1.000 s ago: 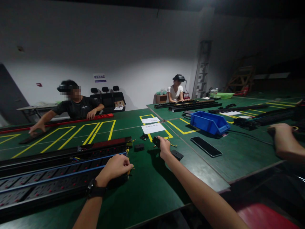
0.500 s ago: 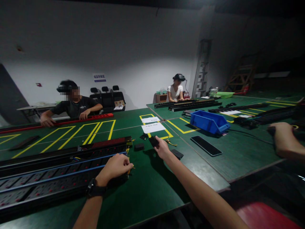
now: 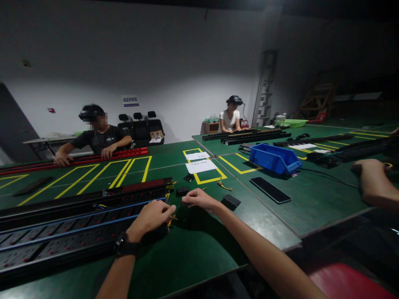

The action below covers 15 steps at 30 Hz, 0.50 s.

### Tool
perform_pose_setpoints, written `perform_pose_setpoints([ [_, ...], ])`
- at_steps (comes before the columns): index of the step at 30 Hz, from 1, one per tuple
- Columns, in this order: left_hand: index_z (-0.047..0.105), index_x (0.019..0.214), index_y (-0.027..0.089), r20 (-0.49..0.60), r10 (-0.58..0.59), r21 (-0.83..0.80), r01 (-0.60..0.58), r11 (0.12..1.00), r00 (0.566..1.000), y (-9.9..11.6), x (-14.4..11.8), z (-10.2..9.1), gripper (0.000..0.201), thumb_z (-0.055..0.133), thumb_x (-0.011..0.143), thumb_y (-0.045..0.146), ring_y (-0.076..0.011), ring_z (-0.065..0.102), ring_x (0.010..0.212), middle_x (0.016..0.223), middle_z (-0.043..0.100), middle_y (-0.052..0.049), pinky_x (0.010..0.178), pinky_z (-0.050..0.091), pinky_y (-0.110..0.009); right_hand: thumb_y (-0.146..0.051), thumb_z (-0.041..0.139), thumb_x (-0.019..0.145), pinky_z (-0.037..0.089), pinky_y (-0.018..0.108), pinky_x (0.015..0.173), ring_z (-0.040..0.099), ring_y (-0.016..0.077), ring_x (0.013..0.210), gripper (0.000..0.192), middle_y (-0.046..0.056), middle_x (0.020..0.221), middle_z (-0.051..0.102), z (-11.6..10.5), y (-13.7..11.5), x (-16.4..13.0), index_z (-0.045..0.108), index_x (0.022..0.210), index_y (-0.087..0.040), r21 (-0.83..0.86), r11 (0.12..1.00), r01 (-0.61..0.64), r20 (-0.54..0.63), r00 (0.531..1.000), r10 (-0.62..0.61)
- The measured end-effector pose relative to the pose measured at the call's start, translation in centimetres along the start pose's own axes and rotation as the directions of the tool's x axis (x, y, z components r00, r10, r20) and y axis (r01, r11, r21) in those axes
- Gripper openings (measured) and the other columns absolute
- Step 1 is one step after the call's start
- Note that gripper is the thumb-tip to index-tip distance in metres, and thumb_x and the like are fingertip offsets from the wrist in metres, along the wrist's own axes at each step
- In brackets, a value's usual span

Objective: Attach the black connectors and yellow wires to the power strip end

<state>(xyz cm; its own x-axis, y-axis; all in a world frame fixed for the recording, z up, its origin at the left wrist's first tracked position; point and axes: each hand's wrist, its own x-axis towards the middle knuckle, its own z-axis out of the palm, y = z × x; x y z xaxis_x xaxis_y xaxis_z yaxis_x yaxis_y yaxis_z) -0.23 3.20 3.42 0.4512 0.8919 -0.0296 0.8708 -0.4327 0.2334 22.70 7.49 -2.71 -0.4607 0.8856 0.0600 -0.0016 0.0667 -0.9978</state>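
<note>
My left hand [image 3: 152,218], with a black watch at the wrist, lies over the end of a long black power strip [image 3: 102,238]. Its fingers are closed beside yellow wires [image 3: 173,218] that stick out there; what they grip is hidden. Just to the right, my right hand [image 3: 201,199] is closed in a pinch, fingertips pointing at the left hand. Anything in that pinch is too dark to make out. One small black block [image 3: 182,191] sits behind the right fingertips. Another black block [image 3: 231,202] lies right of the right wrist.
A phone [image 3: 270,189] and a blue bin [image 3: 274,159] are on the green table to the right. Paper labels [image 3: 201,166] lie inside yellow tape. Loose wire pieces [image 3: 223,185] are nearby. Two people sit opposite; another person's hand [image 3: 374,176] is at the right edge.
My right hand has moved left and nearer, towards my left hand; the black block visible in it before no longer shows clearly. The left hand has barely shifted.
</note>
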Motion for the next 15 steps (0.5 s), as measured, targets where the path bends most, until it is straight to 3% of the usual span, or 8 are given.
perform_pose_setpoints([
  [4,0.067,0.064,0.019,-0.001,0.001,-0.003,-0.001,1.0,1.0,-0.1,0.0,0.0,0.064,0.031,0.098,0.06,-0.0163,0.054,0.059,0.066,0.066,-0.006,0.058,0.026,-0.028,-0.042,0.073,0.077,0.05,0.029,0.075,0.066,0.0178,0.077,0.028,0.004,0.078,0.074,0.2,0.4,0.0,0.074,0.067,-0.016,-0.116,0.989,0.086,0.096,0.992,-0.075],
  [7,0.067,0.065,0.019,0.009,-0.007,-0.003,0.007,1.0,1.0,-0.2,0.1,0.1,0.061,0.033,0.098,0.058,-0.0166,0.055,0.059,0.066,0.067,-0.006,0.057,0.026,-0.028,-0.03,0.077,0.07,0.051,0.03,0.081,0.067,0.0191,0.086,0.017,0.004,0.089,0.076,0.0,0.5,0.1,0.078,0.08,-0.016,-0.137,0.982,0.131,0.203,0.974,-0.102],
  [11,0.067,0.065,0.018,-0.001,-0.022,0.013,0.022,1.0,1.0,0.0,0.1,0.1,0.057,0.036,0.097,0.055,-0.0163,0.054,0.059,0.066,0.066,-0.006,0.057,0.025,-0.028,-0.009,0.073,0.061,0.052,0.028,0.085,0.067,0.0177,0.092,0.046,0.002,0.101,0.075,-0.6,1.3,0.8,0.076,0.106,-0.018,-0.183,0.972,0.148,0.213,0.971,-0.107],
  [15,0.063,0.06,0.018,-0.019,-0.012,0.058,0.013,0.998,1.0,0.0,0.1,0.1,0.052,0.041,0.094,0.051,-0.0142,0.049,0.055,0.062,0.062,-0.005,0.056,0.022,-0.029,-0.007,0.073,0.061,0.052,0.026,0.076,0.067,0.0161,0.086,0.055,0.003,0.099,0.074,-1.2,2.4,1.4,0.07,0.116,-0.017,-0.174,0.98,0.092,0.169,0.984,-0.062],
])
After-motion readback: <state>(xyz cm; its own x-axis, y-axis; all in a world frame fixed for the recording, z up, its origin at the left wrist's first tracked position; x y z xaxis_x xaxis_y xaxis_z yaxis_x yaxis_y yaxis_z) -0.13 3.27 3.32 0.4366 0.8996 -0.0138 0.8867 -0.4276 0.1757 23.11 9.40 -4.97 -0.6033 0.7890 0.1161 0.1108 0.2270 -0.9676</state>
